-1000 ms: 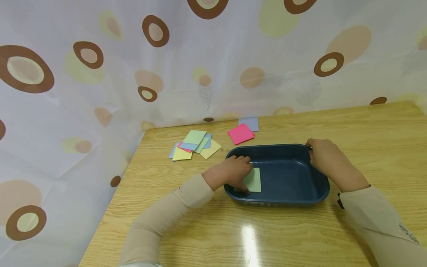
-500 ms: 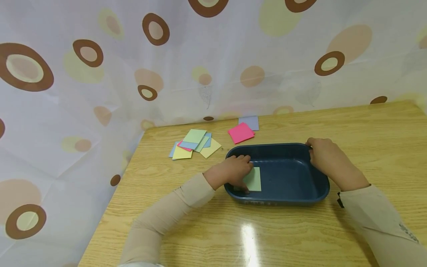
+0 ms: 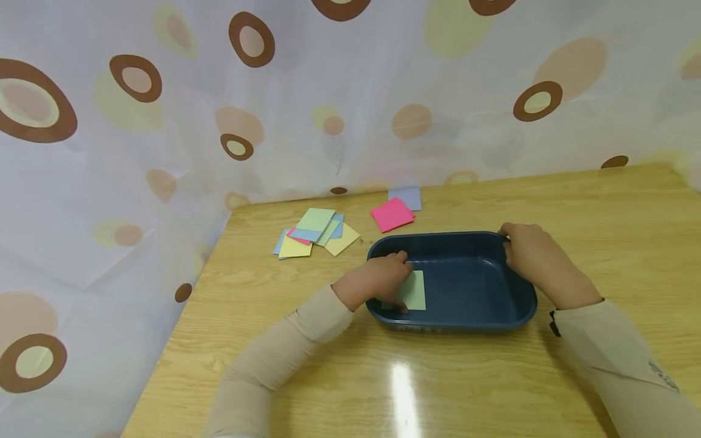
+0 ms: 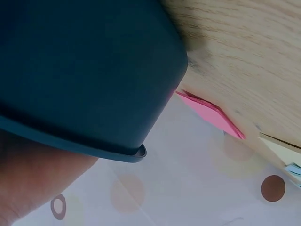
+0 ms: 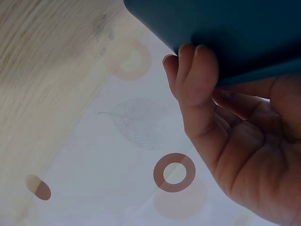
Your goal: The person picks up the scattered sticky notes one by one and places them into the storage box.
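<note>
A dark blue plastic bin point(image 3: 465, 289) with rounded corners stands on the table in the head view. My left hand point(image 3: 380, 278) reaches over its left end, thumb at the near edge and fingers at the far edge of a green sticky note pad point(image 3: 417, 291) lying flat on the bin's floor. My palm covers part of the pad. At the far right corner, my right hand point(image 3: 539, 258) grips the rim. In the right wrist view, the right hand's fingers point(image 5: 200, 73) curl against the bin's wall point(image 5: 254, 37). The left wrist view shows mostly the bin's outer side point(image 4: 94, 70).
Left of the bin lies an overlapping pile of green, blue, yellow and pink sticky notes point(image 3: 314, 219). Behind the bin are pink sticky notes point(image 3: 392, 215) beside a lavender one point(image 3: 406, 198). A patterned curtain point(image 3: 328, 91) borders the wooden table point(image 3: 306, 377).
The head view has tilted and shifted slightly. Both hands, the bin and the sticky notes keep the same places relative to one another.
</note>
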Demonstrator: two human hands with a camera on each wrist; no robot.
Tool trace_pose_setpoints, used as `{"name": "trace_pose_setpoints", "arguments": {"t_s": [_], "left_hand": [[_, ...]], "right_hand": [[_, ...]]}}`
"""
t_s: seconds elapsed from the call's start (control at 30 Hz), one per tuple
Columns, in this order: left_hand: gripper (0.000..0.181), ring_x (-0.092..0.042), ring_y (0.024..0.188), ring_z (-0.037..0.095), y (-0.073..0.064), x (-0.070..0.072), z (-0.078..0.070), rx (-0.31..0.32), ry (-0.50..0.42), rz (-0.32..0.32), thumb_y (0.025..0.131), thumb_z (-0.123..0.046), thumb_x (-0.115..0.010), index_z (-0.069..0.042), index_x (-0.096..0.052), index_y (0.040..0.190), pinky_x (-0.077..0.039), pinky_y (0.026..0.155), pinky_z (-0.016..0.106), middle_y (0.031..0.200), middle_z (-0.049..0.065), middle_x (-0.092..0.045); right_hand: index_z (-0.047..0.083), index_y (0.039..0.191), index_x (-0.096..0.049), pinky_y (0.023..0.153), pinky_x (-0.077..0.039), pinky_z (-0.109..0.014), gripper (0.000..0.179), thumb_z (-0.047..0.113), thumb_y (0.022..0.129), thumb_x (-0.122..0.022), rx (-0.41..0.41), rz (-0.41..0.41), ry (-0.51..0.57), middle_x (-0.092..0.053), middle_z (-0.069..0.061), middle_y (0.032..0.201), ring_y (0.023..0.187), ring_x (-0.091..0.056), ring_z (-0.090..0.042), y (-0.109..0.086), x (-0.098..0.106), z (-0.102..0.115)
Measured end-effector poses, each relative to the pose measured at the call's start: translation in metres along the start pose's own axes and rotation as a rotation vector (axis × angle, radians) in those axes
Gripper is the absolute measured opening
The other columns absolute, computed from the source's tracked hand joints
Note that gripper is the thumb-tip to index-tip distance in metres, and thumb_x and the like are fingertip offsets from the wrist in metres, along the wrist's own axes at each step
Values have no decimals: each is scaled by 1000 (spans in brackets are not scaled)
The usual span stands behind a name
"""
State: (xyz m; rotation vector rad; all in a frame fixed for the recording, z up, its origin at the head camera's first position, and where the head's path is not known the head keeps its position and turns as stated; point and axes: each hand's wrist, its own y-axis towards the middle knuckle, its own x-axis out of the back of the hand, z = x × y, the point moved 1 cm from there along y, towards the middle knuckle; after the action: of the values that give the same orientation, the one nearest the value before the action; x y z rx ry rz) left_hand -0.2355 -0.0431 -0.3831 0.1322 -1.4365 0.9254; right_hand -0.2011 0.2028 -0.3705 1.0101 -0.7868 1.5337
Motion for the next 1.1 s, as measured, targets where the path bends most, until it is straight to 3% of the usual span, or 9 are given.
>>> {"name": "trace_pose_setpoints", "arguments": {"t_s": [0.2,0.37,0.63,0.73,0.97,1.1], "left_hand": [[81,-51,109,15,0,1,1,26,-14,-14,77,-60,-72,-10,-51,137,-42,94,23,125,5,-51],[77,-51,110,15,3,6,-4,69,-77,-15,77,-54,-74,-10,-52,136,-43,93,24,126,6,-50],[80,-49,117,15,5,12,-10,201,-185,43,76,-46,-79,-12,-47,141,-44,94,26,133,6,-45],[81,-49,116,15,3,12,-11,231,-186,73,76,-45,-79,-13,-45,142,-44,93,27,134,5,-44],[79,-47,114,15,0,12,-11,236,-179,63,76,-45,-79,-12,-47,140,-43,93,26,132,6,-44],[81,-46,115,15,-2,9,-18,248,-151,84,76,-49,-78,-13,-46,140,-43,94,26,132,5,-43]], "right_hand": [[-21,116,-51,54,-44,-36,29,-7,91,-49,-8,12,-13,-59,-37,98,61,-56,-24,3,1,-1],[-22,117,-50,52,-42,-34,30,-7,92,-48,-14,12,-23,-59,-36,95,58,-54,-22,3,3,-6],[-23,116,-49,54,-45,-37,30,-8,91,-48,-8,17,-15,-59,-38,96,62,-57,-26,7,3,-5],[-23,116,-50,56,-47,-38,30,-7,90,-48,-4,17,-17,-58,-39,99,66,-59,-28,8,1,-1],[-24,117,-48,54,-44,-36,31,-7,91,-48,2,18,-13,-58,-39,99,61,-55,-24,6,1,1],[-23,116,-49,51,-41,-34,30,-7,91,-48,13,19,-12,-59,-36,92,56,-51,-21,2,-2,0]]}}
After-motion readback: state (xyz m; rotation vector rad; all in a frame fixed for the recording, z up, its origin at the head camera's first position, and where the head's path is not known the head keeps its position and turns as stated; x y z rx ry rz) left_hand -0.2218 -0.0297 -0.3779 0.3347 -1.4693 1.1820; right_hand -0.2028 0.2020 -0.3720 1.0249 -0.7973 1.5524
